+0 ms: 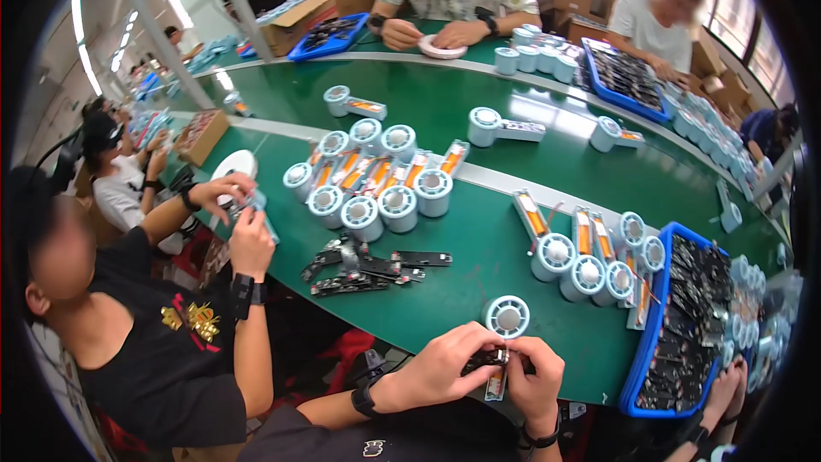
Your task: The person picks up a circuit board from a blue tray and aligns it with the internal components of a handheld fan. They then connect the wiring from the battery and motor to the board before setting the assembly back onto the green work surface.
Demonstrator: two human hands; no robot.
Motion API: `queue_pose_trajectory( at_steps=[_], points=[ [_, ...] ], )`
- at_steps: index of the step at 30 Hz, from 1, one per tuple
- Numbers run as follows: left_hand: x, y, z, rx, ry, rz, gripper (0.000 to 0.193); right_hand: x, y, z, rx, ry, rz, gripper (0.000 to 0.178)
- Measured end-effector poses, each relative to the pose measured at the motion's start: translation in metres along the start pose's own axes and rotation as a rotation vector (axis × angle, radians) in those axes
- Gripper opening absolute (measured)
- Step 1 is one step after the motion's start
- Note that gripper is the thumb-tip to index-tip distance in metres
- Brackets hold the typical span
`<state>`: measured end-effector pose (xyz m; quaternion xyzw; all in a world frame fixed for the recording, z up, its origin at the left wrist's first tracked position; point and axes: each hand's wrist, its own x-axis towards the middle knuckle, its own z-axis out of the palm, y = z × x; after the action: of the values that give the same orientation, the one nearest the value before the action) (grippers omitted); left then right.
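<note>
While a blue fan (507, 318) sits just beyond, the hands (446, 363) together grip a black part (486, 358).

My shirt (428, 435): black, with a small pale outlined print (374, 448) on the front, perhaps blocky; too blurred to be sure. Left sleeve (286, 435) the same dark cloth, forearm bare past its edge. Black band (365, 399) round my left wrist. Second black band (540, 440) round my right. Left hand (445, 366) and right hand (536, 379) bare.
</note>
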<state>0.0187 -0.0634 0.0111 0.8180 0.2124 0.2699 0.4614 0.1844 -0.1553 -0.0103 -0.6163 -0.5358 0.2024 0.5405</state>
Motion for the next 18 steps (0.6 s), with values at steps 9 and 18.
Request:
queue_pose_trajectory(
  at_steps=[9, 18],
  points=[
    [-0.003, -0.007, -0.016, -0.121, -0.057, -0.064, 0.038, 0.03, -0.012, -0.061, -0.575, 0.223, -0.229, 0.036],
    [-0.003, -0.016, -0.018, -0.22, -0.116, -0.039, 0.035, 0.09, -0.013, -0.049, -1.127, 0.04, -0.054, 0.082]
  ],
)
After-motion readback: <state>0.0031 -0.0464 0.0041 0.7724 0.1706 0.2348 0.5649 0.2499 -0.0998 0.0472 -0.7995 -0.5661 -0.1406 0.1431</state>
